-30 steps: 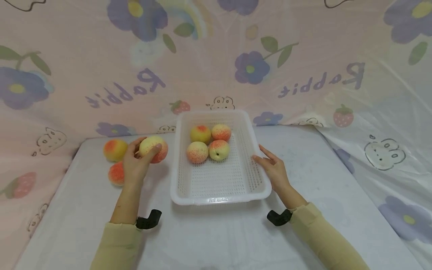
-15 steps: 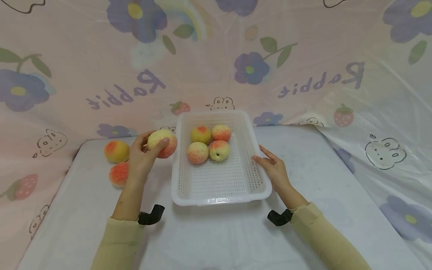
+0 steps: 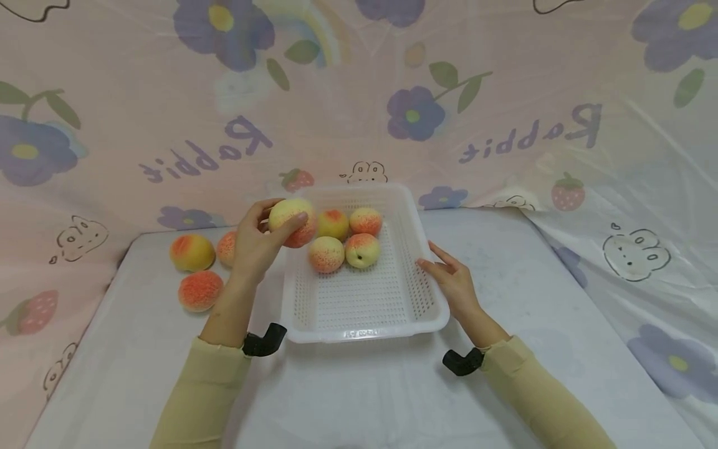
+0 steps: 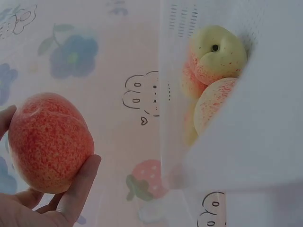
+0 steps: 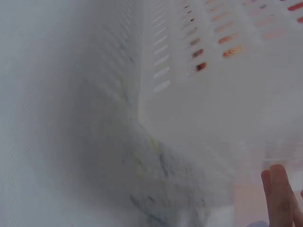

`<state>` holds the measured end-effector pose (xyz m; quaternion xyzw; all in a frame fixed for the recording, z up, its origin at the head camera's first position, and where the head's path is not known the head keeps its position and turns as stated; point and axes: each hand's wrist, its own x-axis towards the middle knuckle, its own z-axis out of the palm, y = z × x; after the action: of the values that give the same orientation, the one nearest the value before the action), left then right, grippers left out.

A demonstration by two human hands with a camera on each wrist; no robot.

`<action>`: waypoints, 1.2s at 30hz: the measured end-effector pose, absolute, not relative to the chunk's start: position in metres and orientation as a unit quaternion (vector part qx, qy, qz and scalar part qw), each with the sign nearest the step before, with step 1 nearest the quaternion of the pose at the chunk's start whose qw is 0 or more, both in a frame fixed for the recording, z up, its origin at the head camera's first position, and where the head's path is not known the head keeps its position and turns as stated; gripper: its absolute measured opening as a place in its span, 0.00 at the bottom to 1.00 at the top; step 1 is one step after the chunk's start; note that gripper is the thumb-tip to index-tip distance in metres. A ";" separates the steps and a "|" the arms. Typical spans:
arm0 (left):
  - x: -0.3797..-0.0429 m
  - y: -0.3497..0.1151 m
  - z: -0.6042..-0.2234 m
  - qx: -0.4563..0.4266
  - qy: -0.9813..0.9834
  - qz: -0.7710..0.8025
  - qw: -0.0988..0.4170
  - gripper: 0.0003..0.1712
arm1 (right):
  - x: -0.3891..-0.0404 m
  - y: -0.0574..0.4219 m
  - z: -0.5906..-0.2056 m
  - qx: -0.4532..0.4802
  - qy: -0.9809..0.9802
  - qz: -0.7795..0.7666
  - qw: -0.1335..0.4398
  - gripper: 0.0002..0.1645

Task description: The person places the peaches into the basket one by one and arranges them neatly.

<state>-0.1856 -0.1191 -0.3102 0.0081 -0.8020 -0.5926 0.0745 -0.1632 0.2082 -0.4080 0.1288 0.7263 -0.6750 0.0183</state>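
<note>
In the head view my left hand (image 3: 258, 240) grips a pale yellow and red peach (image 3: 293, 219) between thumb and fingers, raised over the left rim of a white plastic basket (image 3: 364, 333). The left wrist view shows the red side of this held peach (image 4: 49, 142), apart from the basket wall (image 4: 246, 156). My right hand (image 3: 457, 287) holds the basket's right rim, its thumb over the edge and the other fingers along the outside. Inside the basket several peaches (image 3: 363, 251) sit together toward the back left.
Left of the basket, three more peaches lie on the white-covered table: a yellow one (image 3: 192, 252), a red one (image 3: 200, 291) and one partly hidden (image 3: 227, 248) behind my left hand. A patterned cloth (image 3: 336, 125) hangs behind the table.
My left hand has carried the peach up and to the right, from beside the basket to over its left rim. A table peach behind that hand has come into view. My right hand stays put.
</note>
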 end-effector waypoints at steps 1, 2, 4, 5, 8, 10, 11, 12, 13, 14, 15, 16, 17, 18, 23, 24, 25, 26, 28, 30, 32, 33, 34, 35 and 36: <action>-0.187 -0.117 -0.309 0.004 -0.805 -0.589 0.075 0.34 | -0.163 0.208 -0.408 0.130 0.727 -0.674 0.018 0.39; -0.187 -0.115 -0.307 0.000 -0.806 -0.587 0.075 0.34 | -0.163 0.208 -0.408 0.132 0.727 -0.674 0.018 0.39; -0.188 -0.112 -0.304 -0.003 -0.812 -0.579 0.072 0.35 | -0.163 0.208 -0.408 0.130 0.729 -0.672 0.017 0.39; -0.189 -0.110 -0.303 -0.005 -0.815 -0.576 0.070 0.36 | -0.163 0.209 -0.408 0.128 0.731 -0.670 0.017 0.39; -0.192 -0.104 -0.299 -0.010 -0.819 -0.571 0.064 0.37 | -0.163 0.209 -0.408 0.129 0.728 -0.673 0.014 0.39; -0.195 -0.099 -0.297 -0.016 -0.818 -0.572 0.062 0.37 | -0.163 0.209 -0.408 0.129 0.727 -0.674 0.014 0.39; -0.197 -0.096 -0.297 -0.020 -0.816 -0.575 0.062 0.37 | -0.163 0.209 -0.409 0.129 0.726 -0.675 0.015 0.39; -0.199 -0.094 -0.296 -0.023 -0.814 -0.577 0.062 0.37 | -0.163 0.209 -0.409 0.130 0.724 -0.677 0.014 0.39; -0.200 -0.092 -0.296 -0.026 -0.814 -0.578 0.061 0.37 | -0.163 0.209 -0.409 0.130 0.725 -0.677 0.014 0.39; -0.202 -0.089 -0.296 -0.029 -0.813 -0.579 0.060 0.37 | -0.164 0.209 -0.409 0.129 0.723 -0.678 0.015 0.39; -0.204 -0.087 -0.296 -0.030 -0.812 -0.579 0.059 0.36 | -0.164 0.209 -0.410 0.128 0.723 -0.679 0.015 0.39; -0.206 -0.085 -0.296 -0.032 -0.814 -0.577 0.057 0.36 | -0.164 0.209 -0.409 0.127 0.722 -0.680 0.015 0.39; -0.207 -0.082 -0.296 -0.033 -0.815 -0.575 0.055 0.36 | -0.164 0.209 -0.410 0.126 0.723 -0.679 0.015 0.39; -0.209 -0.080 -0.297 -0.033 -0.817 -0.573 0.053 0.36 | -0.164 0.209 -0.409 0.126 0.723 -0.679 0.015 0.39; -0.216 -0.068 -0.298 -0.033 -0.823 -0.565 0.042 0.36 | -0.164 0.209 -0.410 0.126 0.725 -0.677 0.017 0.40; -0.218 -0.065 -0.299 -0.033 -0.824 -0.564 0.041 0.37 | -0.164 0.208 -0.411 0.127 0.725 -0.677 0.016 0.39; -0.219 -0.063 -0.299 -0.032 -0.824 -0.565 0.039 0.37 | -0.165 0.208 -0.411 0.128 0.725 -0.677 0.016 0.39; -0.220 -0.060 -0.300 -0.033 -0.821 -0.568 0.035 0.37 | -0.165 0.208 -0.411 0.129 0.724 -0.678 0.015 0.39; -0.222 -0.055 -0.301 -0.035 -0.818 -0.573 0.029 0.36 | -0.165 0.208 -0.412 0.127 0.725 -0.677 0.015 0.38; -0.223 -0.051 -0.301 -0.041 -0.819 -0.572 0.024 0.36 | -0.164 0.208 -0.412 0.126 0.724 -0.678 0.013 0.38; -0.225 -0.046 -0.301 -0.047 -0.820 -0.570 0.020 0.35 | -0.164 0.209 -0.411 0.123 0.724 -0.679 0.013 0.39; -0.225 -0.043 -0.302 -0.049 -0.821 -0.568 0.018 0.35 | -0.164 0.209 -0.411 0.122 0.724 -0.679 0.013 0.39; -0.226 -0.041 -0.303 -0.051 -0.823 -0.566 0.018 0.35 | -0.164 0.208 -0.411 0.122 0.724 -0.679 0.013 0.39; -0.227 -0.039 -0.303 -0.051 -0.824 -0.565 0.016 0.36 | -0.164 0.208 -0.411 0.122 0.723 -0.680 0.013 0.39; -0.228 -0.037 -0.304 -0.051 -0.824 -0.564 0.015 0.36 | -0.164 0.208 -0.411 0.122 0.723 -0.680 0.014 0.38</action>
<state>-0.2275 -0.0374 -0.3037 -0.0510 -0.8241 -0.5640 0.0148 -0.1636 0.2082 -0.4108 0.1219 0.7225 -0.6804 0.0139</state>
